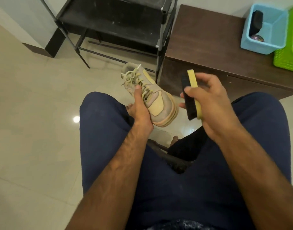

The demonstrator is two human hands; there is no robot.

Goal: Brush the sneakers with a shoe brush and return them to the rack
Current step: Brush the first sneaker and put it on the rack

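left hand fingers clamp sneaker | right hand fingers clamp brush

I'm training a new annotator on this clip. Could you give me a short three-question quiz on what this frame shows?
1. Multiple choice: the right hand grips A) a cloth, B) the shoe brush, C) a loose lace.
2. True or false: the sneaker sits on a shelf of the rack.
3. Fill in: on the brown bench, beside the green basket, stands a ___ basket.

Key
1. B.
2. False: the left hand holds the sneaker in front of the rack, thumb on the laces.
3. Blue: the blue basket.
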